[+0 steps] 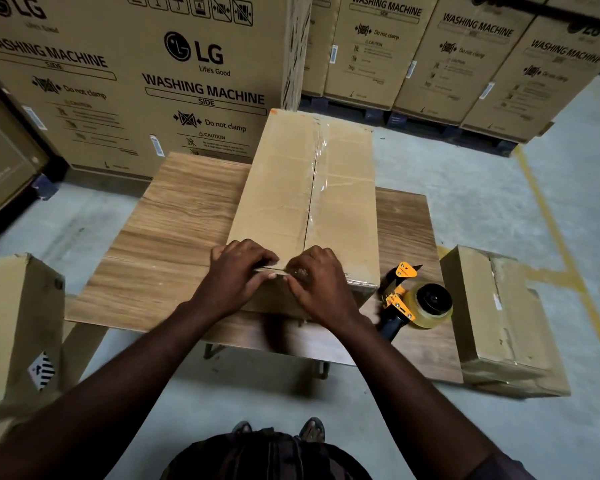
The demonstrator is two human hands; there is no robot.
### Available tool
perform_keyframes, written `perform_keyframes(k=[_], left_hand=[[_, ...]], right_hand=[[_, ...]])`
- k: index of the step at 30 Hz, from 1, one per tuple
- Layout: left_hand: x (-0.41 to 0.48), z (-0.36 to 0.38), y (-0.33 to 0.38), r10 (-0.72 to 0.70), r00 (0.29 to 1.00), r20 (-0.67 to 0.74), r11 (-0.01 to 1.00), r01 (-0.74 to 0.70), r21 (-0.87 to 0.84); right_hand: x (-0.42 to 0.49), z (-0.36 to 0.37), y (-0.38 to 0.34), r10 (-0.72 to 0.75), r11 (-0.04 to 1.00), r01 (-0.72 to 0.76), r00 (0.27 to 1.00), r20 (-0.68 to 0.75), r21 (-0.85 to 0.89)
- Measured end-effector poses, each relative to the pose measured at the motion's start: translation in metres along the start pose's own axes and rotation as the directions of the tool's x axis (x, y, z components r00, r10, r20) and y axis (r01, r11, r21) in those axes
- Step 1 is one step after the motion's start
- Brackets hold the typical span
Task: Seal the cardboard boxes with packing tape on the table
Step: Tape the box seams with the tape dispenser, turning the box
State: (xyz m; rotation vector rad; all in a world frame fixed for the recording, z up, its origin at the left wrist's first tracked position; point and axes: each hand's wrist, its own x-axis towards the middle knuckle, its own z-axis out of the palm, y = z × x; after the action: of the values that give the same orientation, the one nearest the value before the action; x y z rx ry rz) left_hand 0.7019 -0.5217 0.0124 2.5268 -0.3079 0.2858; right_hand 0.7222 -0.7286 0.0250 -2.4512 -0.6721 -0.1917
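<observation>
A long cardboard box [284,188] lies on the wooden table [174,230], its top seam covered by a strip of clear tape [321,168]. My left hand [238,271] and my right hand [317,282] press side by side on the box's near top edge, fingers curled over the tape end. An orange and black tape dispenser [413,303] with a roll of clear tape lies on the table just right of the box, untouched.
A smaller taped box [499,317] sits at the table's right end. Another box [14,323] stands at the left, beside the table. Stacks of large washing machine cartons [187,74] line the back. A yellow floor line [561,237] runs on the right.
</observation>
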Motion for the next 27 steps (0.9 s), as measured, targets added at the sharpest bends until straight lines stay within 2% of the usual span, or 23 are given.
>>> perform_keyframes(k=[3, 6, 10, 13, 15, 20, 25, 27], left_hand=[[-0.006, -0.008, -0.013, -0.010, 0.999, -0.045, 1.000, 0.011, 0.020], [-0.013, -0.015, -0.021, 0.006, 1.000, 0.010, 1.000, -0.006, 0.009], [-0.007, -0.021, -0.024, -0.024, 0.998, 0.063, 0.998, 0.027, -0.050], [-0.002, -0.026, -0.032, -0.009, 1.000, -0.003, 0.993, 0.009, -0.114], [-0.005, -0.029, -0.035, -0.069, 0.996, -0.056, 0.984, 0.059, -0.167], [-0.025, -0.027, -0.043, -0.234, 0.969, -0.080, 0.924, 0.196, -0.329], [-0.034, -0.023, -0.040, -0.391, 0.918, -0.058, 0.827, 0.323, -0.460], [-0.036, -0.016, -0.034, -0.464, 0.880, -0.099, 0.794, 0.364, -0.487]], right_hand=[[0.002, 0.008, -0.003, 0.024, 0.999, -0.022, 0.999, -0.039, 0.040], [-0.008, 0.013, 0.004, 0.022, 0.998, -0.019, 0.998, -0.055, 0.060], [0.000, 0.010, -0.005, 0.025, 1.000, -0.025, 1.000, -0.015, -0.010], [0.014, 0.016, -0.020, -0.043, 0.999, 0.043, 0.998, 0.036, 0.000], [0.018, 0.024, -0.024, -0.040, 0.999, 0.040, 0.999, 0.027, 0.012], [0.008, 0.032, -0.021, 0.015, 0.999, -0.013, 0.999, -0.044, 0.042], [0.024, 0.034, -0.041, 0.003, 1.000, -0.003, 1.000, 0.028, 0.013], [0.029, 0.042, -0.050, 0.032, 0.999, -0.033, 0.999, 0.033, 0.029]])
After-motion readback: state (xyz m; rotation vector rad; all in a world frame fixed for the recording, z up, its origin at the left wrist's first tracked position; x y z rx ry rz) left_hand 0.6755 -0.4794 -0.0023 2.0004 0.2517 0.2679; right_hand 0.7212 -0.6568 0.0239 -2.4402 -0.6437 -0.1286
